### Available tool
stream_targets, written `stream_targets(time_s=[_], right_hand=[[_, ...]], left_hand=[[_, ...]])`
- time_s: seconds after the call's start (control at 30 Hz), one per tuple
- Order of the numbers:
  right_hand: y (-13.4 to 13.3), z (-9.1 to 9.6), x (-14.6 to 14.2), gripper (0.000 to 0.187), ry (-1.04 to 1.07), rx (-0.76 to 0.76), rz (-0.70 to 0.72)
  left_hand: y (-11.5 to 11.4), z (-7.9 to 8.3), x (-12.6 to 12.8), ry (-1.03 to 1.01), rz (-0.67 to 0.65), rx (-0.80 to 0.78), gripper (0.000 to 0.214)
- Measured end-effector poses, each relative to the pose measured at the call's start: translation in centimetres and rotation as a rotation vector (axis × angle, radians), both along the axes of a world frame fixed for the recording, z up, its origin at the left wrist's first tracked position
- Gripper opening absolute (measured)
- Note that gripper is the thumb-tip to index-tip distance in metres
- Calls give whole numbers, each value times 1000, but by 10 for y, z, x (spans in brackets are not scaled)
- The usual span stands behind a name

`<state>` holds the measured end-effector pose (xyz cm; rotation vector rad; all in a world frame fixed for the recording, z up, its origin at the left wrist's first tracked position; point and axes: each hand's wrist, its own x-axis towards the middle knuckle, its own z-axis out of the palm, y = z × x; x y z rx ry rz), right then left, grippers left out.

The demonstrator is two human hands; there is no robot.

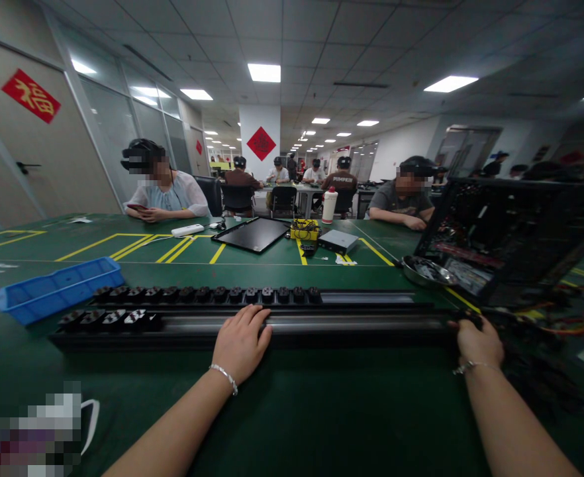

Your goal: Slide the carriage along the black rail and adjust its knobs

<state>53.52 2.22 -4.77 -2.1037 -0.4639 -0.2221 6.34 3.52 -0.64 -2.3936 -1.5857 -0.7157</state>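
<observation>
A long black rail (322,324) with two rows lies across the green table in front of me. Several black socket modules (202,294) sit in its far row, and a few more (108,320) in the near row at the left. My left hand (241,343) rests flat on the rail's near edge at the middle, fingers stretched forward. My right hand (478,342) is closed on the rail's right end, fingers curled over it. Both wrists wear thin bracelets.
A blue plastic tray (56,287) stands at the rail's left end. An open black computer case (513,238) and a metal dish (426,270) are at the right. A black panel (255,234), yellow box and white bottle lie farther back. Other people sit across the table.
</observation>
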Motion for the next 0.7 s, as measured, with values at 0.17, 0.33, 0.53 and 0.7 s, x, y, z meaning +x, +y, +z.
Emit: stream_targets(time_s=[0.17,0.33,0.53,0.7], right_hand=[[-3,8,-5,50,127,15,-11],[-3,10,-5,52,170,18,-21],[-3,9,-6,49,160,39,-21],[-3,4,-4,51,118,57,-16]], left_hand=[[1,-1,0,0,-2,3,37],[1,-1,0,-4,-1,10,36],[0,0,0,-9,-2,4,37],[0,-1,0,-15,-3,7,36]])
